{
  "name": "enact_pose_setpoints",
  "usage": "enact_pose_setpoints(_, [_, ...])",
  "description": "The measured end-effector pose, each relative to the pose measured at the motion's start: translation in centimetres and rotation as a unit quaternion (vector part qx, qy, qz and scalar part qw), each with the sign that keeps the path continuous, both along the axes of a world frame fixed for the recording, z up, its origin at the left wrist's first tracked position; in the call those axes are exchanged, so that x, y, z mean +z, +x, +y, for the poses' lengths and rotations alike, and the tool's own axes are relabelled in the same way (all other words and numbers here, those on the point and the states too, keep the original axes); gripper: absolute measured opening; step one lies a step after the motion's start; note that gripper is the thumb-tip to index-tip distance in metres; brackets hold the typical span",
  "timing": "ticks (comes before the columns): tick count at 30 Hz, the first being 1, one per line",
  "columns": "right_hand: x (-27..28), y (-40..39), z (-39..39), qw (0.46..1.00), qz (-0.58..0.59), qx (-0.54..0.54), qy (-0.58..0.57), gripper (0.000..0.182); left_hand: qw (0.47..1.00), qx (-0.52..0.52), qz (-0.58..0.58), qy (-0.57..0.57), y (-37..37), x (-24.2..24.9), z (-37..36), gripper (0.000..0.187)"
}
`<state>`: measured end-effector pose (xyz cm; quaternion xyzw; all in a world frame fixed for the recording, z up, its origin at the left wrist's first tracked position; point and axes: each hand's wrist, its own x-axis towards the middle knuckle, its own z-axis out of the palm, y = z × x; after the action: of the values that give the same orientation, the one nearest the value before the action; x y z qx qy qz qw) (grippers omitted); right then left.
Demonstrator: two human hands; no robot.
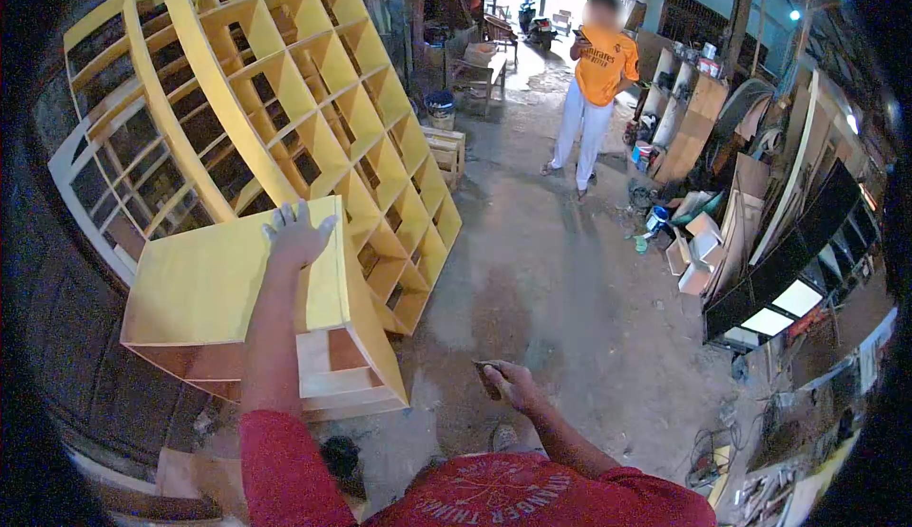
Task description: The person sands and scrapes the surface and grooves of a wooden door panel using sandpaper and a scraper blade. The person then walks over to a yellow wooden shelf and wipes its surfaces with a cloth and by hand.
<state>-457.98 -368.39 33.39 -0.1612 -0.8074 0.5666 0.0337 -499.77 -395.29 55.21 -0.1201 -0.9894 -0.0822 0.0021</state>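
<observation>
The left hand lies flat and open on the yellow cabinet, which looks stiff and heavy, best gripped at its edges. The right hand, right of the cabinet, clenches a small block.

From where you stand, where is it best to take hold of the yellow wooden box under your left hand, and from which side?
Probably by the two opposite side edges of the yellow wooden box, one hand on each. Its top panel is broad and flat, so the left hand lying spread on it presses but cannot grip. The open front shows thin panel edges near the right corner; the right hand, closed on something small, could come there.
</observation>
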Motion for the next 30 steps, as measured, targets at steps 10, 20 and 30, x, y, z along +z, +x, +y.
enact_pose_setpoints(10, [1.5,-2.3,2.2,0.999,0.034,0.004,-0.005,0.031,1.000,0.011,0.018,-0.022,1.1,0.3,0.8,0.111])
enact_pose_setpoints(20, [2.2,-1.4,4.1,1.000,0.019,0.017,0.002,0.030,0.999,0.007,0.026,-0.017,-0.3,-0.8,0.5,0.105])
enact_pose_setpoints(30, [1.3,-0.7,3.9,0.997,0.070,0.002,0.014,0.031,0.999,-0.009,0.036,-0.036,0.9,0.2,0.3,0.102])
